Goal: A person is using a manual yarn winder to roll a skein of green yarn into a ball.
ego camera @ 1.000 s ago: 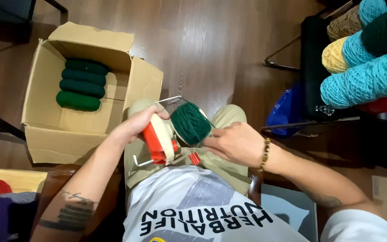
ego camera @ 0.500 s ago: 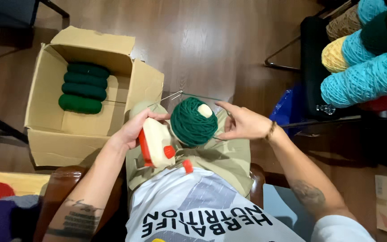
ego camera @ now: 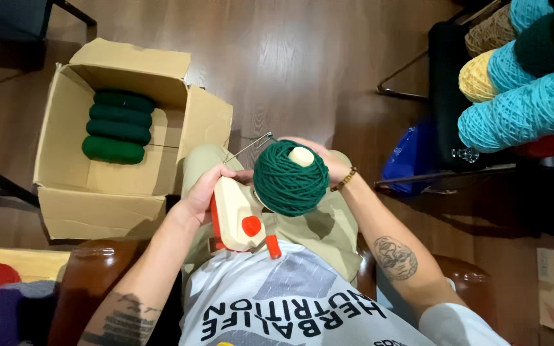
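Yarn winder [ego camera: 238, 218] held in left hand's [ego camera: 203, 192] grip; right hand [ego camera: 331, 163] cups green yarn ball [ego camera: 290, 176].

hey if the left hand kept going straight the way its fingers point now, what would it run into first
Probably the dark green yarn ball. The left hand grips the cream and orange winder, fingers pointing right toward the ball on its spindle. Depth is unclear, so it might brush the thin wire guide arm instead.

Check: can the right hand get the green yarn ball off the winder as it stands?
Probably yes. The right hand already cups the green yarn ball from behind; nothing covers it, and the left hand steadies the winder.
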